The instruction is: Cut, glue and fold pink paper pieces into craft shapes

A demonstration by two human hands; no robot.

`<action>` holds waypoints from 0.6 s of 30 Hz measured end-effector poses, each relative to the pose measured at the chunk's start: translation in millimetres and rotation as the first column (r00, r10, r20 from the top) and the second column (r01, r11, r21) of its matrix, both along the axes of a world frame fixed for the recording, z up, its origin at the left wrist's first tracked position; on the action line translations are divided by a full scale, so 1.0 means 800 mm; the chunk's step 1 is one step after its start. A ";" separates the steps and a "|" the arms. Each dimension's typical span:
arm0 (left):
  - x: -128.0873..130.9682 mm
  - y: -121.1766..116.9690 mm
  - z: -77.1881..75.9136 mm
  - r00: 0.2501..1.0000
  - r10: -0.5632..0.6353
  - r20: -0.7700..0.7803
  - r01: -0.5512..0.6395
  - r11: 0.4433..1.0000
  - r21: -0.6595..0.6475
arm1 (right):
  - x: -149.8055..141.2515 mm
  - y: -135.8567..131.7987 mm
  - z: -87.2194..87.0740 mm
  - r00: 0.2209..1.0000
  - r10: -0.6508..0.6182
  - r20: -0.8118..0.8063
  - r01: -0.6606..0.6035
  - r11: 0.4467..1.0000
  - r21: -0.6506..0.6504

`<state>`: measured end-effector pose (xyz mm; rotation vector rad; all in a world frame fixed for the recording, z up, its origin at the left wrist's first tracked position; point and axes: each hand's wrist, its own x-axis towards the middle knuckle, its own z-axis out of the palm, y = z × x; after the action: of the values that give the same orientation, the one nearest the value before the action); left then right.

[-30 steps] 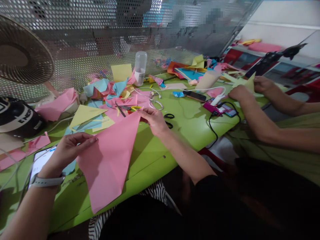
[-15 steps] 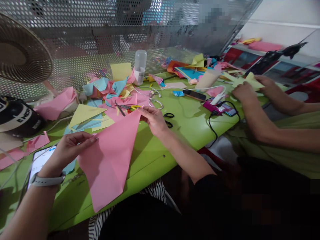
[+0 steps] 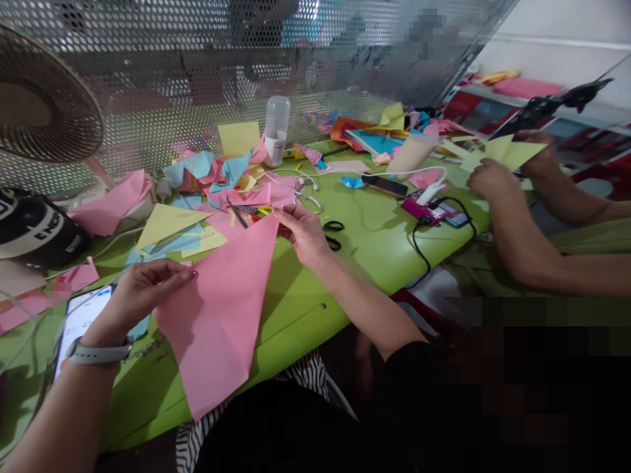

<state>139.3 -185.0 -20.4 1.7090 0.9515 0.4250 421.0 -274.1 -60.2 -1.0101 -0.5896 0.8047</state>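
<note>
Dim, slightly hazy view (soft shadow across the pink paper [image 3: 221, 318]).

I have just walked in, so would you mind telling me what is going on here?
A person is handling a large sheet of pink paper at a glossy green table. The left hand pinches its upper left edge, and the right hand pinches its top corner. Beyond it lie pink, blue and yellow paper pieces. Off to the right, a co-worker's hands hold pale yellow paper.
</note>
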 end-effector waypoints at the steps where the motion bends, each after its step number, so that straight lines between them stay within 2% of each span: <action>1: 0.000 -0.001 0.000 1.000 0.009 -0.001 -0.009 1.000 -0.001 | 0.001 0.000 0.000 1.000 -0.001 0.002 0.001 1.000 0.004; 8: -0.001 0.001 -0.002 1.000 -0.011 0.002 0.011 1.000 0.007 | 0.001 0.000 -0.003 0.998 -0.048 0.038 0.048 0.999 -0.001; 18: 0.005 -0.002 -0.001 0.999 -0.002 0.039 0.005 0.997 -0.073 | 0.003 0.005 -0.014 0.995 -0.094 0.030 0.092 0.995 0.049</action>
<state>143.4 -186.8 -20.9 1.6308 0.9254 0.4149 423.4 -269.9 -71.0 -1.0010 -0.5825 0.6905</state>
